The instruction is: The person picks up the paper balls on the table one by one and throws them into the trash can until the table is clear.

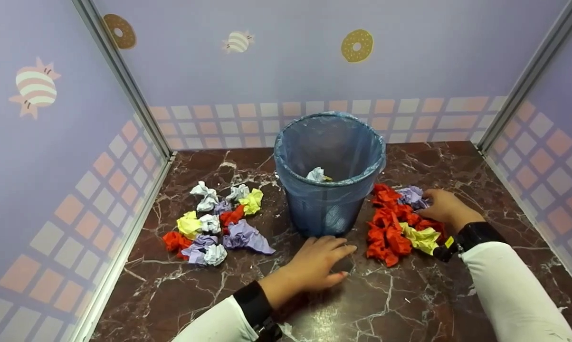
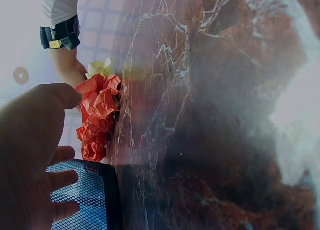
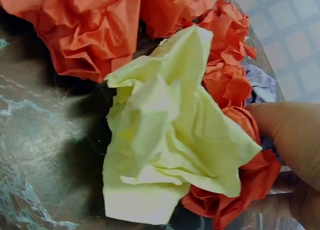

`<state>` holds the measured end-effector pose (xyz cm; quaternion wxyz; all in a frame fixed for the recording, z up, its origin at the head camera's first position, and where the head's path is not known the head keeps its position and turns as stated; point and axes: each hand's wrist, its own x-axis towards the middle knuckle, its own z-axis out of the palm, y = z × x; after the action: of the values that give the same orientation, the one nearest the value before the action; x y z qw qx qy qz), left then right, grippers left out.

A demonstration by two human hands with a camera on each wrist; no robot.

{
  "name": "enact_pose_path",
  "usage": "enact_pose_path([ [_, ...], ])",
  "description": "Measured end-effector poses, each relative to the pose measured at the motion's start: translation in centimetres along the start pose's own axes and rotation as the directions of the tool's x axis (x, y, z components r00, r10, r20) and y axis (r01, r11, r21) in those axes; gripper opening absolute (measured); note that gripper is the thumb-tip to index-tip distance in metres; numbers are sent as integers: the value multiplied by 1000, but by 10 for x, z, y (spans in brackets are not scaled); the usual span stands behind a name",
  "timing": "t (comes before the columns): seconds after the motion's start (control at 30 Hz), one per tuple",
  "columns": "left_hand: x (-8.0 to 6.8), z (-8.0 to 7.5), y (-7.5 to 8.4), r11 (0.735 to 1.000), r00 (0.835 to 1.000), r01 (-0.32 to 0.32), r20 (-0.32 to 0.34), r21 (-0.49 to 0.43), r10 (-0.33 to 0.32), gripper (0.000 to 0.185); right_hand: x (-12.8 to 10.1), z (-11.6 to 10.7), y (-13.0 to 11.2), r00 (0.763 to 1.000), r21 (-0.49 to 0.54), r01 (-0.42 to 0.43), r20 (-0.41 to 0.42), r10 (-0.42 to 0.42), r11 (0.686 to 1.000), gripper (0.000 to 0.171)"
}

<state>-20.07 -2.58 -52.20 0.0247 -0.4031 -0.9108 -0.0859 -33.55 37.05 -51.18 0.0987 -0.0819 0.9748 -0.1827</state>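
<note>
A mesh bin (image 1: 328, 199) with a blue liner stands mid-table, with a white paper ball (image 1: 316, 175) inside. My left hand (image 1: 321, 260) lies flat on the marble just in front of the bin's base, fingers straight, holding nothing. In the left wrist view the left hand (image 2: 30, 155) sits beside the bin's mesh (image 2: 85, 195). My right hand (image 1: 440, 205) reaches into the pile right of the bin, fingers curled on a purple paper ball (image 1: 411, 195). Red paper balls (image 1: 388, 232) and a yellow one (image 1: 421, 237) lie against that wrist. The right wrist view shows the yellow paper (image 3: 170, 135) close up.
A second pile of crumpled papers (image 1: 214, 223) in white, yellow, red and purple lies left of the bin. The dark marble table (image 1: 409, 294) is boxed in by patterned walls on the left, back and right.
</note>
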Motion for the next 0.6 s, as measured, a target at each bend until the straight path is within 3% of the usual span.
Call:
enact_pose_path([
  [0.33, 3, -1, -2, 1000, 1000, -15, -12, 5, 15, 70, 1, 1, 5, 999, 45, -37, 7, 36, 998, 65],
  [0.6, 4, -7, 0, 999, 999, -43, -16, 8, 43, 69, -9, -11, 9, 997, 136, -70, -13, 72, 988, 59],
])
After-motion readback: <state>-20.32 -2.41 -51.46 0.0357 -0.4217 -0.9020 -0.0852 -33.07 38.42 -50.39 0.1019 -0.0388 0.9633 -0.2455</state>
